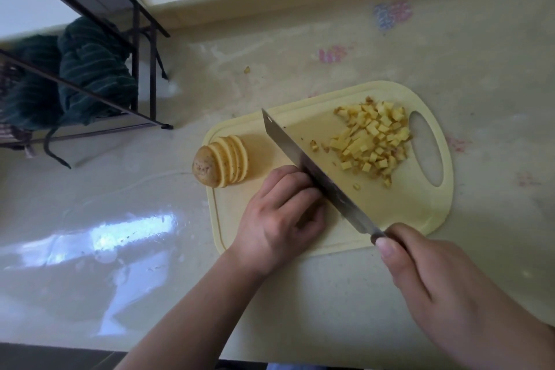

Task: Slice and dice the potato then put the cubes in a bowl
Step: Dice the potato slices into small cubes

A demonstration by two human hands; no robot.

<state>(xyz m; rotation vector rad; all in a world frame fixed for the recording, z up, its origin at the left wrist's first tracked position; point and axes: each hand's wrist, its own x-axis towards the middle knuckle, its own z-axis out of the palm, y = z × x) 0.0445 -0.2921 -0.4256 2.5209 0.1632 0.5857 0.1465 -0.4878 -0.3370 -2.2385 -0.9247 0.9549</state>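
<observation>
- Right hand (444,288) grips the knife (303,156) handle.
- Left hand (279,219) curls on the board (390,213) against the blade; what it holds is hidden.
- Sliced potato (220,164) at left, cubes (372,138) at right.

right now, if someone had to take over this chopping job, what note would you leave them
Right hand grips the knife by its handle, the blade lying across the cutting board.
Left hand sits with its fingers curled, knuckles against the blade's flat; what it holds down is hidden.
Diced cubes are piled on the board near its handle hole.
The sliced potato end, several rounds leaning together plus the skin cap, stands at the board's other edge.
Done: slicing, and much of the dicing.
Left: dice the remaining rounds, then move all cubes into a bowl. No bowl is in view.
</observation>
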